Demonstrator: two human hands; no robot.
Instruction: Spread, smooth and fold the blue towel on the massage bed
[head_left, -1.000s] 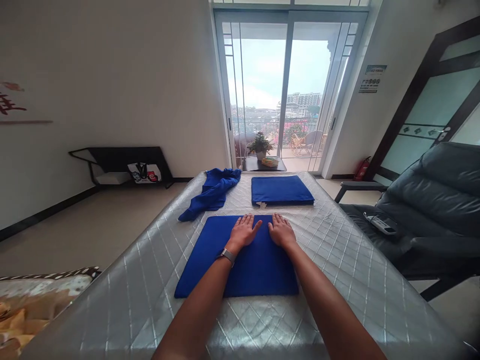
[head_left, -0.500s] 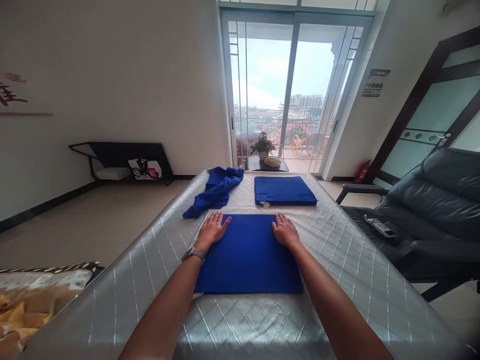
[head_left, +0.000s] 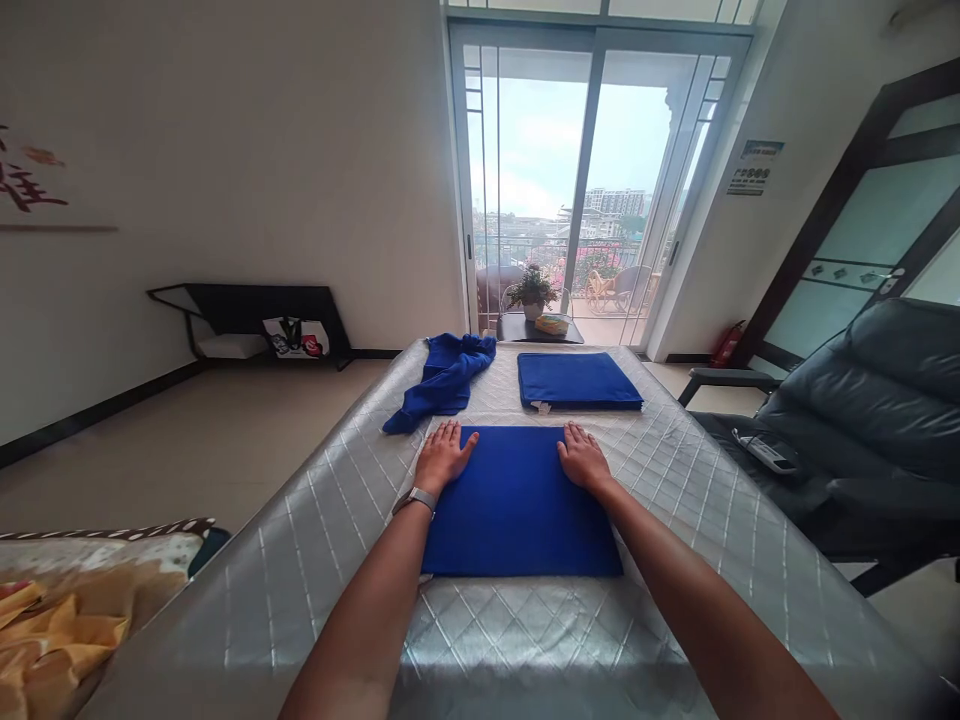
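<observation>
A blue cloth (head_left: 525,510), folded into a flat rectangle, lies in front of me on a table with a silver quilted cover (head_left: 330,550). My left hand (head_left: 444,458) rests flat on its far left corner, fingers stretched forward and thumb out. On the far right corner lies my right hand (head_left: 583,458), also flat with its fingers extended. Beyond the right hand is a neat stack of folded blue cloth (head_left: 579,380) with a small white tag at its near edge. Past the left hand, a crumpled blue cloth (head_left: 444,382) lies loosely heaped.
A dark padded armchair (head_left: 885,400) with a remote on its seat stands at the right. Behind the table's far edge are a potted plant (head_left: 533,292) and a sliding glass door. Yellow cloth (head_left: 60,640) lies at the lower left; a printed bag (head_left: 300,338) is by the wall.
The whole view has shifted slightly, so things appear a little further right. Both hands stay flat on the far corners of the folded cloth.
</observation>
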